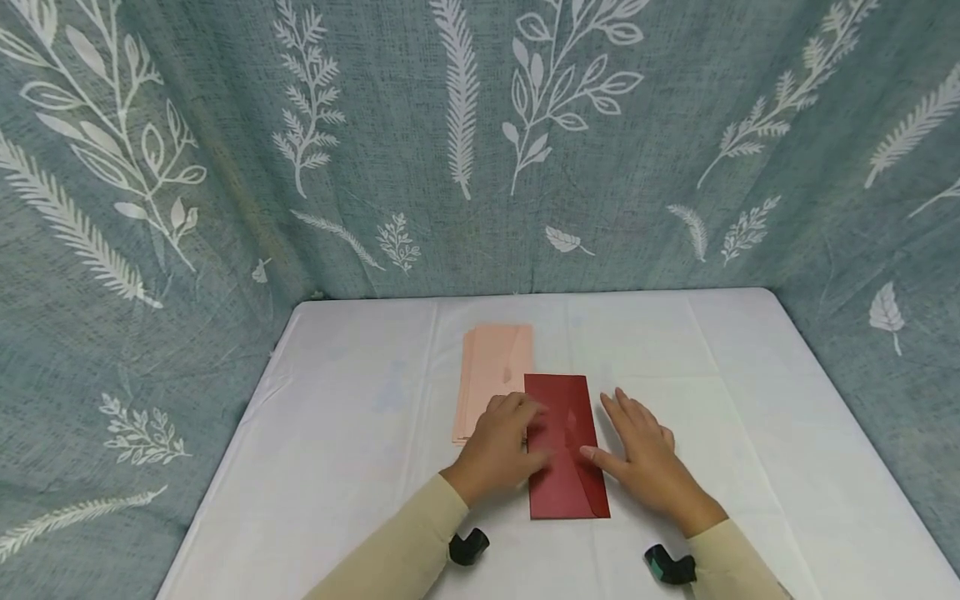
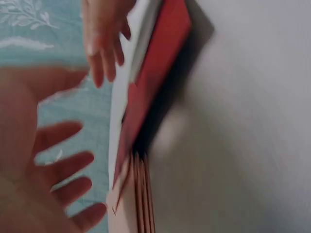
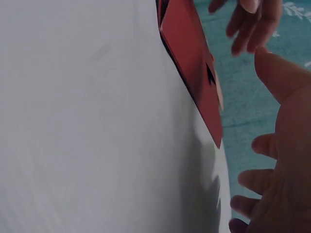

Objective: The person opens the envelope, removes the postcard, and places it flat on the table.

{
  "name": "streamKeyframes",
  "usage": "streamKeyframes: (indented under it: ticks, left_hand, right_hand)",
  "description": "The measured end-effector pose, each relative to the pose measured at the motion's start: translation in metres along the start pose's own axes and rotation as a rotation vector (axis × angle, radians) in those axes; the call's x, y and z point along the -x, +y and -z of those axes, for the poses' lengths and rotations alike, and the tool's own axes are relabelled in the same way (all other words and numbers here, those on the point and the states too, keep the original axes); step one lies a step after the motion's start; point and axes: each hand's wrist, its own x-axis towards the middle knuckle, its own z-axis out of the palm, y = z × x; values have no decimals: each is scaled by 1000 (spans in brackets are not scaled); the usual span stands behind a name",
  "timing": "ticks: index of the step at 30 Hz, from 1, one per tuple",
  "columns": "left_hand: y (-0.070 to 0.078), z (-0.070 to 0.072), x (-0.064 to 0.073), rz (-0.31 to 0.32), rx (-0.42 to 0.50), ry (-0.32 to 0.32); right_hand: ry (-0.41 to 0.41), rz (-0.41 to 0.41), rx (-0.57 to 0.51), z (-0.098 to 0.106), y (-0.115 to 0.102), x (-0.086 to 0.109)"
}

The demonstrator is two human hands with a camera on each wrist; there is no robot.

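Note:
A dark red envelope (image 1: 561, 425), its flap side up, lies lengthwise in front of me on the white table. Its upper left part overlaps a stack of pale pink envelopes (image 1: 495, 358). Over the left edge of the red envelope hovers my left hand (image 1: 498, 442), its fingers apart and holding nothing. My right hand (image 1: 645, 454) is at the opposite edge, fingers spread and the thumb reaching over the paper. In the left wrist view, the pink stack (image 2: 141, 204) shows several layers under one end of the red envelope (image 2: 160, 53).
A white cloth covers the table (image 1: 337, 400). Blue-green curtains (image 1: 405, 150) with white leaf prints hang behind it and at both sides. Small black devices are worn at the left wrist (image 1: 468, 547) and the right wrist (image 1: 670, 566).

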Motion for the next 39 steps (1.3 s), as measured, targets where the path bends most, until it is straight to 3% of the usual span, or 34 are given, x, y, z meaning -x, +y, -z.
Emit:
streamKeyframes:
  ticks: [2, 5, 9, 14, 21, 39]
  left_hand:
    - [-4, -2, 1, -43, -90, -80]
    - [-11, -5, 2, -55, -166, -205]
    - [-20, -11, 4, -59, -214, -282]
    - [-25, -14, 4, -62, -212, -293]
    - [-28, -17, 4, -57, -201, -269]
    - [-28, -22, 3, -54, -210, -280]
  right_hand:
    - [-7, 16, -5, -3, -2, 0]
    - [-20, 38, -11, -11, -5, 0]
    - [-40, 83, -18, -22, -9, -1]
    - [-8, 150, 47, -31, -13, 0]
    - [58, 174, 167, -38, -14, 2]
    - [52, 154, 128, -37, -10, 5]
